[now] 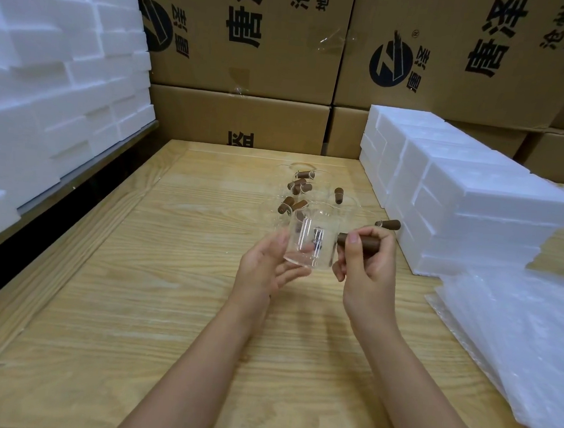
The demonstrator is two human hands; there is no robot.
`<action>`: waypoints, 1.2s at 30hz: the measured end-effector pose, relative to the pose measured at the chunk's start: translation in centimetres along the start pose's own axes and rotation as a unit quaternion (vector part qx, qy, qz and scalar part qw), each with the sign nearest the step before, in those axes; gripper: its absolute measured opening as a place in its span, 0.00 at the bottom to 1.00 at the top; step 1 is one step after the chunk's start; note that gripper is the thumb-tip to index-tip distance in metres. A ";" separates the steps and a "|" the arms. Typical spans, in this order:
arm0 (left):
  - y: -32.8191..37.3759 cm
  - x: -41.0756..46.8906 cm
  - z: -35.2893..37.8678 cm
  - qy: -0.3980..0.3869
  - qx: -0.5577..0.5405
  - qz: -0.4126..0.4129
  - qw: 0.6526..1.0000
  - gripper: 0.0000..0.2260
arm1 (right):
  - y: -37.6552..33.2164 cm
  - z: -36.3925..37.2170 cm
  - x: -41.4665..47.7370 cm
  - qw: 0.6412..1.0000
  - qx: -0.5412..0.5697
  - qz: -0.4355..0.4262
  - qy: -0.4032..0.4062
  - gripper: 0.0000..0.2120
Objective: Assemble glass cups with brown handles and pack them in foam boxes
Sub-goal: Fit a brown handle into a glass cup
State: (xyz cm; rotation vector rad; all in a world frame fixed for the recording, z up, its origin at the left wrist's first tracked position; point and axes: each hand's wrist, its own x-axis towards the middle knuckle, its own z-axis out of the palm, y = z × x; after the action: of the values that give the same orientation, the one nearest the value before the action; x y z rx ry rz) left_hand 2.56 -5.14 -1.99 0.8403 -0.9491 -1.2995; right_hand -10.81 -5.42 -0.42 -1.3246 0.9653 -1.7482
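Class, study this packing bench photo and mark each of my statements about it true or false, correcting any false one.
1. The right hand grips a brown handle. True.
2. The left hand holds a foam box. False: it holds a glass cup.
3. White foam boxes are stacked at the right of the table. True.
4. The cartons behind are blue. False: they are brown cardboard.
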 end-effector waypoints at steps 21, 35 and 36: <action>-0.7 0.4 0.6 0.028 -0.020 0.067 0.997 0.41 | 0.4 2.3 -2.1 0.979 0.160 0.116 0.042 0.22; -0.4 -0.3 1.3 -0.004 0.007 0.110 0.994 0.17 | 0.7 1.6 -1.2 0.904 0.365 0.222 -0.010 0.13; -0.5 -0.3 1.3 0.000 0.010 0.117 0.993 0.16 | 0.6 1.8 -1.3 0.909 0.357 0.217 -0.008 0.14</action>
State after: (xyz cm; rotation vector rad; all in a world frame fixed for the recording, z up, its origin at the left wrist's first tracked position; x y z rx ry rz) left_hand 1.20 -4.91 -1.99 0.7211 -1.0304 -1.0897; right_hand -8.77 -4.80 -1.21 -0.5921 0.4682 -1.5084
